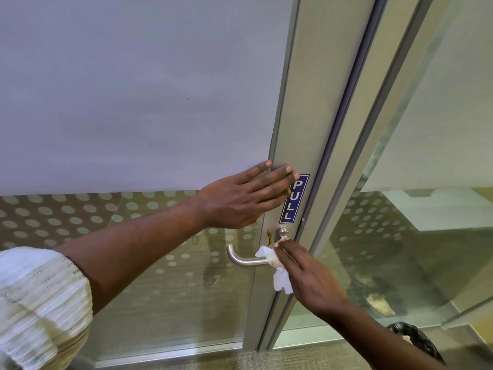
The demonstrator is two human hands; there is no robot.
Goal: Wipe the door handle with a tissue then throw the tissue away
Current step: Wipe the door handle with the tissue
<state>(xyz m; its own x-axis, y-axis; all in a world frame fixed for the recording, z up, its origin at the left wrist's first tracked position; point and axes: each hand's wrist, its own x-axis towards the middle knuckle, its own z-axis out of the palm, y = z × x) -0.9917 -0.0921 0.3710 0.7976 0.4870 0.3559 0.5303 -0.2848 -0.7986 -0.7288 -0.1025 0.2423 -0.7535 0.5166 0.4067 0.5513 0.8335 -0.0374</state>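
A silver lever door handle (241,259) sticks out of the metal door frame below a blue PULL sticker (294,198). My right hand (306,273) presses a crumpled white tissue (274,265) against the handle's base near the round rose; the tissue shows a brown stain. A brown smear (269,236) marks the frame just left of the rose. My left hand (245,198) lies flat, fingers spread, against the frame beside the sticker, holding nothing.
The glass door (133,102) has a frosted upper panel and dotted lower band. A fixed glass panel (426,182) stands to the right. A bin with a black bag (416,340) sits at the lower right on the floor.
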